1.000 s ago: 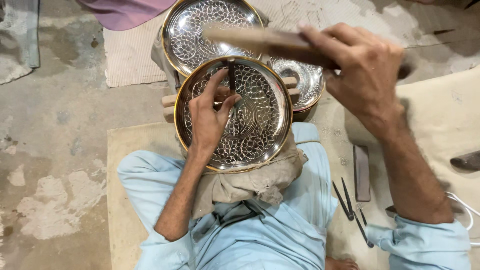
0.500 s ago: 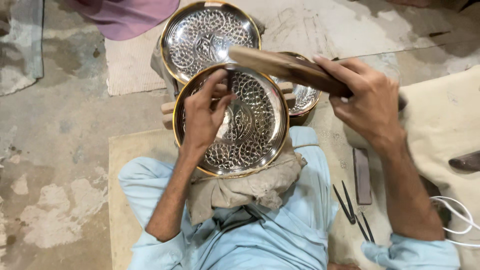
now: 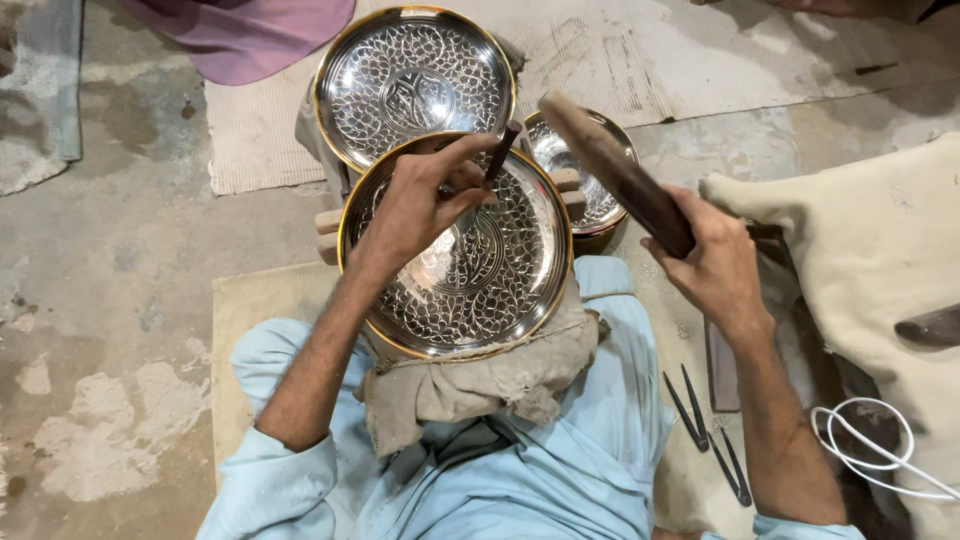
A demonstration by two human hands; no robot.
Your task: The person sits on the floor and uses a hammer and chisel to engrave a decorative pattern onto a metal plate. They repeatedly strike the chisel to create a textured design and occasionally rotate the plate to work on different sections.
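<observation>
A round engraved metal plate [image 3: 500, 280] with a gold rim rests on a cloth-wrapped block [image 3: 480, 385] on my lap. My left hand [image 3: 420, 200] lies on the plate and grips a thin dark chisel [image 3: 498, 152], tip down on the metal. My right hand [image 3: 715, 265] is closed around a wooden mallet [image 3: 610, 165], raised to the right of the chisel with its head slanting up and left.
A second engraved plate [image 3: 415, 85] and a smaller one [image 3: 585, 160] lie behind the first. Several thin dark tools [image 3: 700, 430] and a flat bar [image 3: 722, 360] lie at my right. A beige cushion [image 3: 870, 260], white cord [image 3: 870, 450] and pink cloth [image 3: 250, 35] are around.
The mallet has swung from lying across above the plate to a raised slant at the right. My left hand has kept the chisel on the plate.
</observation>
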